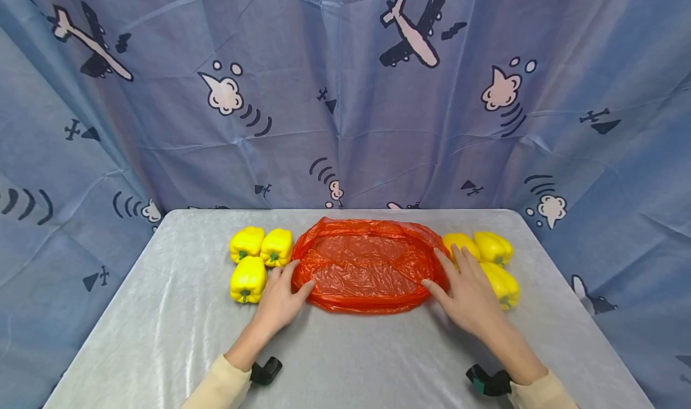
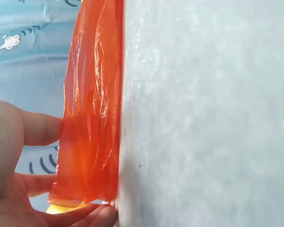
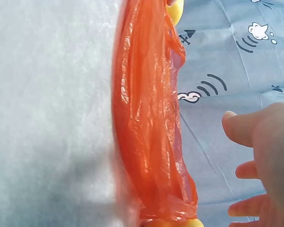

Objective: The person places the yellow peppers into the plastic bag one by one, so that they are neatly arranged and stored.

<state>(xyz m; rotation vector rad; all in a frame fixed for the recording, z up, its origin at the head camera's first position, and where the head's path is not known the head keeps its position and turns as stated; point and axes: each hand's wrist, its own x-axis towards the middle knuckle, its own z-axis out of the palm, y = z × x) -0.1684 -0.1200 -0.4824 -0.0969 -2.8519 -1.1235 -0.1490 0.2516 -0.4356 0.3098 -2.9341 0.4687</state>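
Orange plastic bag (image 1: pixel 367 265) lies flat mid-table, mouth spread wide and facing up, rim rolled down. Left hand (image 1: pixel 281 298) sits at the bag's left edge: fingers straight and relaxed, thumb tip touching the rim, nothing pinched. Right hand (image 1: pixel 468 289) is at the right edge, fingers also straight and spread, fingertips at or just over the rim; the right wrist view shows a gap between fingers (image 3: pixel 241 127) and film, so contact there is uncertain. Neither hand is clamped on anything.

Step, as I read it: bag is opened and shaped, hands flanking it. Next move likely calls for a grasp, either pinching the rim or reaching sideways to a pepper.

Three yellow bell peppers (image 1: pixel 254 259) sit just left of the bag, three more (image 1: pixel 493 259) just right, partly behind the right hand. Grey tablecloth (image 1: pixel 351 355) beneath, blue airplane-print curtain (image 1: pixel 345 97) behind.
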